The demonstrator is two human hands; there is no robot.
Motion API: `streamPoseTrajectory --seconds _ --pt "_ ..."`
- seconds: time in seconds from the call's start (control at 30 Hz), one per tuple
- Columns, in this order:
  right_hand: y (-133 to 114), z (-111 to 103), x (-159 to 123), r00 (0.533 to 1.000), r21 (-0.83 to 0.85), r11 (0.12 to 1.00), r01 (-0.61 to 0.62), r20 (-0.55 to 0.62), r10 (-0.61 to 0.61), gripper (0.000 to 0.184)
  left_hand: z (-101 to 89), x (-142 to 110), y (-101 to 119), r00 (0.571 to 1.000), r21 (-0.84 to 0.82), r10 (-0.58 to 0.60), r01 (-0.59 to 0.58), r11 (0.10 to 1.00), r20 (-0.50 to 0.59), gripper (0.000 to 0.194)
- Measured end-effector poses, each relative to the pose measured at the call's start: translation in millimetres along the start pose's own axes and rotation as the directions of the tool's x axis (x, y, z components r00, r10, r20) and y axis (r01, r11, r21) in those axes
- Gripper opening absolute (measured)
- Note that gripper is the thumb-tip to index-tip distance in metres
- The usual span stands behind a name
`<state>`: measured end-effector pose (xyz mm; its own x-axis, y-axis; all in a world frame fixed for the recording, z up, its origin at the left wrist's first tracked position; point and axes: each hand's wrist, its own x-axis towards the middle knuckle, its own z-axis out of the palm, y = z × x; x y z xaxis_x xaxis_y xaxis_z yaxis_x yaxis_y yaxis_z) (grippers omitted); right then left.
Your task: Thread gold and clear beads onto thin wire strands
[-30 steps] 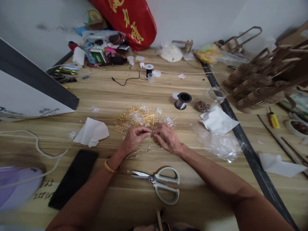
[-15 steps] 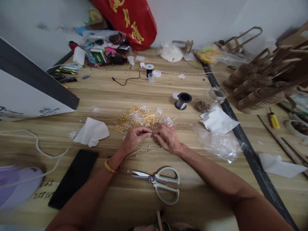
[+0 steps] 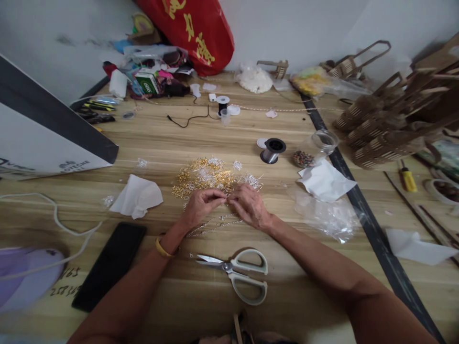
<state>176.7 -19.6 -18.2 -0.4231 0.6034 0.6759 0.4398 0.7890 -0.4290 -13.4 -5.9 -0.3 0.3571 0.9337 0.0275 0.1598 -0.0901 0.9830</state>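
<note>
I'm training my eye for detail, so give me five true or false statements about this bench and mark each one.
1. The scissors lie with their blades pointing to the wearer's left. True.
2. The yellow bracelet is on the right wrist. False: the yellow bracelet is on the left wrist.
3. The two hands are wide apart. False: the left hand and right hand are close together beside the pile of gold and silver pieces.
4. A black flat device lies left of the scissors. True.
5. The black spool is inside the clear jar. False: the black spool stands left of the clear jar.
</note>
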Motion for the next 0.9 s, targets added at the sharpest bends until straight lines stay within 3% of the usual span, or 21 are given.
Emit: streamPoseTrajectory --seconds 0.3,0.9 --pt "0.0 -0.2 -0.8 0.999 0.039 0.999 -0.017 0.03 0.016 0.007 -1.4 1.1 -0.5 0.999 -0.016 -0.048 0.048 0.999 0.003 0.014" --pt "0.7 0.3 -0.9 1.0 0.028 1.0 -0.014 0.015 0.013 0.007 -1.5 0.9 -0.3 0.999 -0.007 -0.027 0.027 1.0 0.019 0.013"
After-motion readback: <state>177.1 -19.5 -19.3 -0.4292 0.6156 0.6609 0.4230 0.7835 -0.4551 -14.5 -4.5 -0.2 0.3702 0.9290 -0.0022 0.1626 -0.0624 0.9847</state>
